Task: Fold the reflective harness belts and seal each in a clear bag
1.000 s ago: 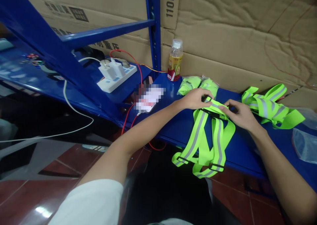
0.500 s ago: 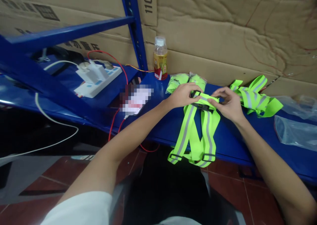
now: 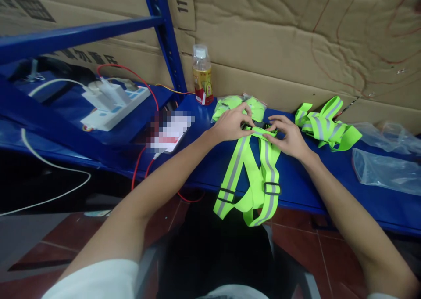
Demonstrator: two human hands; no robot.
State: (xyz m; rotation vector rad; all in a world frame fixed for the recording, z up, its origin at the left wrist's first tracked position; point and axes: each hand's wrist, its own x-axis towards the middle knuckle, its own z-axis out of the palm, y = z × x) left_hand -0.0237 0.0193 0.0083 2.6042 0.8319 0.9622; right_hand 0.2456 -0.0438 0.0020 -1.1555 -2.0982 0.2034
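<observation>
Along a brown cardboard wall (image 3: 250,35), creased and faintly rippled, runs a smooth blue table (image 3: 296,189), with a perforated blue metal upright (image 3: 166,40) rising near the bottle. Below the near edge lie dark red floor tiles (image 3: 335,255) with pale joints.

At the middle of the table, a strap harness (image 3: 235,167) of flat fluorescent yellow-green webbing hangs over the near edge in loops, a grey stripe running down its bands and black rectangular sliders (image 3: 272,188) threaded on them. Its upper end is held between both hands, by a black buckle (image 3: 261,125): the fingers of the left hand (image 3: 230,124) pinch the left side of the top band, and those of the right hand (image 3: 289,136) are bent, thumb against the band, pinching its right side.

Just behind the left hand sit clear plastic packets (image 3: 226,103) filled with folded webbing of the same colour. To their left stands a capped clear bottle (image 3: 203,81), upright, with a yellow and red label. A second bundle of webbing (image 3: 325,125) lies crumpled to the right, near limp translucent bags (image 3: 384,171). Leftward, a white power strip (image 3: 101,121) carries blocky white chargers (image 3: 116,92).
</observation>
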